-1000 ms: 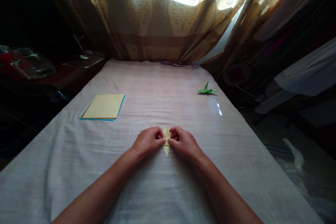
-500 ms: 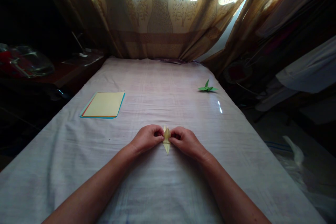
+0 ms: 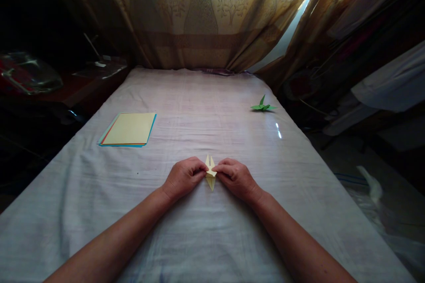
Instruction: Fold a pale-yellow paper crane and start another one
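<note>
A small folded piece of pale yellow paper [image 3: 210, 180], narrow and pointed at both ends, lies on the white cloth [image 3: 206, 110] in front of me. My left hand [image 3: 183, 179] pinches its left side with thumb and fingers. My right hand [image 3: 235, 177] pinches its right side the same way. Two thin points of the paper stick up between my fingertips, and one point shows below them. The middle of the fold is hidden by my fingers.
A stack of coloured paper sheets [image 3: 129, 129], yellow on top, lies to the left. A green folded paper bird [image 3: 262, 106] sits near the right edge. Patterned curtains [image 3: 212, 17] hang at the far end. Dark clutter stands on both sides.
My hands and the yellow paper stay in the same spot on the cloth. The top of the paper now shows two separate thin points. The view has tilted down a little.
</note>
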{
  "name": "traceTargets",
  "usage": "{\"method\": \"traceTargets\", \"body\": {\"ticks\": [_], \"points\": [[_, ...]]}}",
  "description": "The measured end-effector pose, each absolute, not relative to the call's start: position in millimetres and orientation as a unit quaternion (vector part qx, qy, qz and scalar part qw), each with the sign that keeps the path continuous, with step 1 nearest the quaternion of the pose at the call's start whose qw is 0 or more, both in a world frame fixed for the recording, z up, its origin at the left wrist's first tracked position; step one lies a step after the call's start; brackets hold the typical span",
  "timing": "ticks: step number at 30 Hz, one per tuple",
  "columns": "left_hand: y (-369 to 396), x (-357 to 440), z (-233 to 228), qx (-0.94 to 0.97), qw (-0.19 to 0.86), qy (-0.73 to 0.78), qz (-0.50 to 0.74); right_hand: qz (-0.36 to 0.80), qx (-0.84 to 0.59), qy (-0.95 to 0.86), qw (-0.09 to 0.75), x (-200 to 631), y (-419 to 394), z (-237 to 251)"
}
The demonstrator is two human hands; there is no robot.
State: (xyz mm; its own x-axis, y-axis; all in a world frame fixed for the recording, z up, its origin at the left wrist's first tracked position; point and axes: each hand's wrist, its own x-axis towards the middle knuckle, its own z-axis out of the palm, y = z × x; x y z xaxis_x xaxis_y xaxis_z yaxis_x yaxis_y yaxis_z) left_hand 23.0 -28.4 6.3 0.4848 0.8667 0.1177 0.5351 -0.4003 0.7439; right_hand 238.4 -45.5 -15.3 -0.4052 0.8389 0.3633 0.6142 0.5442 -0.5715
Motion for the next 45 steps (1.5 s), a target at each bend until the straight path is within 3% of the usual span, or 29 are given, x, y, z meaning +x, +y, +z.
{"method": "traceTargets", "body": {"ticks": [14, 33, 45], "points": [[-35, 20, 4, 0.849, 0.238, 0.414, 0.226, 0.132, -0.444, -0.833, 0.302, 237, -55, -14], [-44, 11, 5, 0.948, -0.005, 0.288, 0.135, 0.037, -0.425, -0.868, 0.254, 238, -72, -5], [-48, 15, 13, 0.959, -0.018, 0.268, 0.089, 0.007, -0.415, -0.878, 0.236, 235, -83, -8]]}}
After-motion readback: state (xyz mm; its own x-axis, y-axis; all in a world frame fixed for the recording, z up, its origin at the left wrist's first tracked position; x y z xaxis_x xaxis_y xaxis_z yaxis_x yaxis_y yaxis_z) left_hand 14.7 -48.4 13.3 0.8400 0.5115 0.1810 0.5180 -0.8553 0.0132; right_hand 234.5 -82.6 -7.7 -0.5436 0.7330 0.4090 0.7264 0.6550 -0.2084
